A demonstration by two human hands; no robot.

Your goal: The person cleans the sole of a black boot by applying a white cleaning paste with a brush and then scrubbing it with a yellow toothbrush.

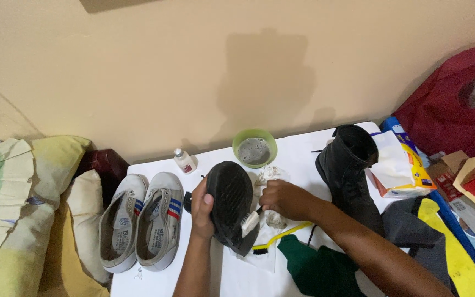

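My left hand [200, 209] grips a black boot [231, 203] turned sole-up over the white table [298, 151]. My right hand [282, 199] holds a small brush [250, 222] with a pale head pressed against the boot's sole near the heel. A second black boot [347, 170] stands upright to the right. Beneath the held boot lies a crumpled white cloth [270, 176] and a yellow-handled brush [281, 235].
A green bowl [254, 147] of greyish liquid and a small white bottle [183, 160] sit at the table's back. A pair of white sneakers [141, 223] lies at left. Dark green cloth [317, 269], a tissue pack [399, 165], pillows [23, 209] and clutter surround the table.
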